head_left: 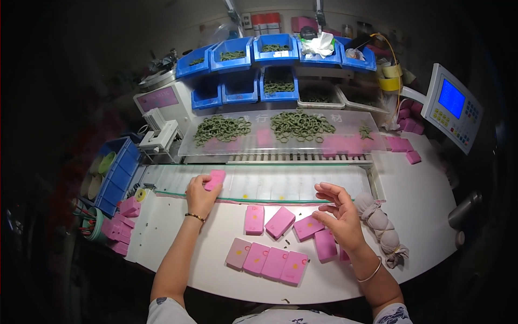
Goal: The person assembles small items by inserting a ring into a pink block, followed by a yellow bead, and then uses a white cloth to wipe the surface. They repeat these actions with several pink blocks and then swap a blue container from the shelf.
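while the left hand (200,194) grasps a pink block (216,179), the right hand (342,218) hangs loose over the bench

a person works two-handed at a white table (202,259), the pink block pinched between the left thumb and fingers at the near edge of a long glass-edged panel (302,183). the right hand, its fingers spread and curved, grips nothing that can be seen; it is poised over loose pink blocks (280,222) lying askew, and whether its thumb touches one cannot be told. nearer the person, a row of four blocks (275,263) sits side by side, the leftmost duller than the rest. a dark beaded bracelet (195,217) circles the left wrist, a pale bangle (370,270) the right.

beyond the panel, green rings (302,127) lie heaped on a clear shelf (349,129), below two rows of blue bins (279,96). a lumpy beige fabric bundle (383,229) rests just beside the right forearm, and a control panel with a blue screen (452,105) stands tilted at far right.
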Action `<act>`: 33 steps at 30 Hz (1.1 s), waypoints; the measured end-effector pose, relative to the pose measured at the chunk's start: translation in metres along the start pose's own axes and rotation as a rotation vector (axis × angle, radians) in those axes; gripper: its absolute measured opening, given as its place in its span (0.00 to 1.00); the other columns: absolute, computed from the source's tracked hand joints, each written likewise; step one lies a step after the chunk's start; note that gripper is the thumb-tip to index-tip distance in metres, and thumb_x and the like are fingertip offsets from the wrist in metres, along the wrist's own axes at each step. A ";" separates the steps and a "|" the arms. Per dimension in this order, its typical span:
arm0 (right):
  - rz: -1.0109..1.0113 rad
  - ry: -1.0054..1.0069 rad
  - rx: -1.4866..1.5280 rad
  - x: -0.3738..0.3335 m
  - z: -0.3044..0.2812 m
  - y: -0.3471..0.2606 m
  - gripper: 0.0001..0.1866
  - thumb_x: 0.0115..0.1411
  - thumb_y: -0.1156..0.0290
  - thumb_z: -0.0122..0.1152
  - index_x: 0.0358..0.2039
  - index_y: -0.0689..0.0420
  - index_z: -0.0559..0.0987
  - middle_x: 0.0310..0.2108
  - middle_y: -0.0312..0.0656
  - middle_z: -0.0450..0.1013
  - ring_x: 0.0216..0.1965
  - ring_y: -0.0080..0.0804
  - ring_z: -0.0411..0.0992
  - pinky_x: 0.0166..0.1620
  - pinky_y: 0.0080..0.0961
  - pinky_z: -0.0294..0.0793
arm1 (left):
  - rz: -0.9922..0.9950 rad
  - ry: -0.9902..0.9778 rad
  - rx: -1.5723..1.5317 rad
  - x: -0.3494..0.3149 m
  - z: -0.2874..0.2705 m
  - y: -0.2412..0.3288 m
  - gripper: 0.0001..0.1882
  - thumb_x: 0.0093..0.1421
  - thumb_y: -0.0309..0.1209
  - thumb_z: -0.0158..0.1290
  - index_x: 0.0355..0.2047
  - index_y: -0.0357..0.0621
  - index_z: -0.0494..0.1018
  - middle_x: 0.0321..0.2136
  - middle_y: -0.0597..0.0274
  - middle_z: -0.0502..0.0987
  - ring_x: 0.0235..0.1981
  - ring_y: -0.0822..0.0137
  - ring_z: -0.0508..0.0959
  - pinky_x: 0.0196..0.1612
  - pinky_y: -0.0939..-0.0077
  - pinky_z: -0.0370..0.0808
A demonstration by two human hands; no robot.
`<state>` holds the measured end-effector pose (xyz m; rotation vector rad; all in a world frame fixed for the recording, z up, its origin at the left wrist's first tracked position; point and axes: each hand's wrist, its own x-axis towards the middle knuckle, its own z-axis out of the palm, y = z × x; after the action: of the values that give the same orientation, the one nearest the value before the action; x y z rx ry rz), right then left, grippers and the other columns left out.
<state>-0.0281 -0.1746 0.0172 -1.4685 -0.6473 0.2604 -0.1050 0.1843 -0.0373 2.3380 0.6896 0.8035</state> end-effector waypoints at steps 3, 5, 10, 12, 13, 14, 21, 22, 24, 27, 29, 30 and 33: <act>0.005 0.025 -0.003 0.002 0.000 0.003 0.29 0.53 0.79 0.66 0.56 0.58 0.68 0.56 0.42 0.68 0.57 0.32 0.66 0.53 0.28 0.70 | 0.042 0.041 0.179 0.012 -0.001 -0.016 0.21 0.48 0.40 0.65 0.38 0.39 0.76 0.39 0.52 0.76 0.43 0.52 0.74 0.50 0.61 0.70; 0.003 0.045 -0.007 0.002 -0.001 0.005 0.29 0.53 0.79 0.65 0.56 0.59 0.69 0.56 0.42 0.68 0.57 0.33 0.66 0.53 0.28 0.70 | 0.028 0.092 0.300 0.021 -0.004 -0.022 0.20 0.49 0.40 0.64 0.37 0.39 0.76 0.39 0.51 0.76 0.44 0.52 0.74 0.49 0.62 0.71; -0.010 0.137 0.014 0.004 -0.008 0.008 0.26 0.54 0.81 0.62 0.55 0.60 0.69 0.55 0.43 0.68 0.56 0.32 0.67 0.52 0.27 0.69 | 0.068 0.068 0.519 0.017 0.011 0.001 0.29 0.56 0.46 0.59 0.52 0.42 0.69 0.56 0.47 0.64 0.59 0.48 0.62 0.59 0.50 0.59; -0.004 0.162 0.014 0.004 -0.011 0.008 0.26 0.54 0.81 0.61 0.55 0.60 0.69 0.55 0.43 0.68 0.55 0.32 0.67 0.52 0.27 0.69 | 0.134 -0.008 0.478 0.014 0.030 0.018 0.30 0.56 0.47 0.58 0.54 0.42 0.69 0.57 0.47 0.64 0.59 0.48 0.62 0.59 0.50 0.58; -0.008 0.175 0.027 0.004 -0.011 0.008 0.25 0.55 0.81 0.61 0.54 0.60 0.69 0.54 0.42 0.69 0.55 0.31 0.67 0.52 0.27 0.69 | 0.193 -0.082 0.440 0.011 0.039 0.027 0.31 0.57 0.48 0.57 0.55 0.41 0.68 0.57 0.46 0.64 0.59 0.48 0.62 0.59 0.50 0.58; -0.012 0.189 0.039 0.003 -0.012 0.008 0.25 0.55 0.82 0.61 0.54 0.59 0.70 0.54 0.42 0.69 0.54 0.30 0.67 0.52 0.26 0.69 | 0.192 -0.085 0.439 0.009 0.049 0.037 0.31 0.57 0.48 0.57 0.55 0.41 0.68 0.57 0.46 0.64 0.59 0.48 0.62 0.59 0.50 0.58; -0.006 0.251 0.066 0.003 -0.018 0.007 0.23 0.55 0.82 0.61 0.53 0.59 0.71 0.52 0.40 0.70 0.52 0.27 0.68 0.51 0.24 0.68 | 0.249 -0.260 0.363 0.031 0.111 0.098 0.31 0.58 0.47 0.55 0.56 0.41 0.67 0.54 0.44 0.68 0.58 0.46 0.64 0.60 0.51 0.60; -0.013 0.252 0.068 0.003 -0.019 0.008 0.23 0.56 0.82 0.60 0.52 0.59 0.71 0.52 0.39 0.70 0.52 0.27 0.68 0.51 0.24 0.68 | 0.196 -0.275 0.456 0.039 0.119 0.104 0.31 0.58 0.47 0.55 0.56 0.41 0.67 0.54 0.43 0.68 0.59 0.46 0.64 0.60 0.50 0.60; -0.019 0.264 0.063 0.003 -0.020 0.011 0.22 0.56 0.82 0.60 0.52 0.60 0.72 0.51 0.39 0.70 0.52 0.27 0.68 0.50 0.23 0.69 | 0.184 -0.256 0.437 0.061 0.131 0.117 0.27 0.58 0.45 0.54 0.54 0.43 0.69 0.53 0.42 0.69 0.56 0.45 0.67 0.58 0.51 0.64; -0.037 0.270 0.046 0.003 -0.018 0.014 0.22 0.56 0.83 0.60 0.52 0.60 0.72 0.51 0.39 0.71 0.51 0.26 0.69 0.49 0.22 0.69 | 0.156 -0.162 0.376 0.093 0.152 0.110 0.19 0.57 0.36 0.53 0.48 0.46 0.71 0.46 0.43 0.73 0.50 0.43 0.72 0.50 0.52 0.71; -0.036 0.260 0.012 0.003 -0.019 0.016 0.21 0.56 0.82 0.60 0.51 0.60 0.72 0.51 0.39 0.71 0.50 0.26 0.69 0.49 0.21 0.70 | 0.200 -0.220 0.386 0.101 0.158 0.110 0.15 0.57 0.31 0.50 0.45 0.44 0.71 0.42 0.42 0.75 0.46 0.43 0.74 0.47 0.51 0.71; -0.037 0.257 0.005 0.003 -0.018 0.018 0.21 0.56 0.82 0.61 0.51 0.60 0.72 0.50 0.40 0.71 0.50 0.26 0.70 0.49 0.21 0.70 | 0.175 -0.200 0.374 0.100 0.155 0.114 0.12 0.57 0.31 0.49 0.42 0.43 0.71 0.40 0.41 0.75 0.43 0.44 0.75 0.44 0.51 0.72; -0.053 0.251 0.009 0.003 -0.016 0.013 0.21 0.56 0.82 0.61 0.51 0.60 0.72 0.50 0.40 0.71 0.50 0.27 0.70 0.49 0.22 0.71 | 0.192 -0.029 0.353 0.102 0.169 0.102 0.11 0.57 0.30 0.49 0.40 0.41 0.72 0.37 0.41 0.76 0.39 0.44 0.76 0.43 0.53 0.72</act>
<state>-0.0142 -0.1848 0.0061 -1.4443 -0.4806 0.0364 0.1072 0.1179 -0.0440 2.7628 0.6431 0.7785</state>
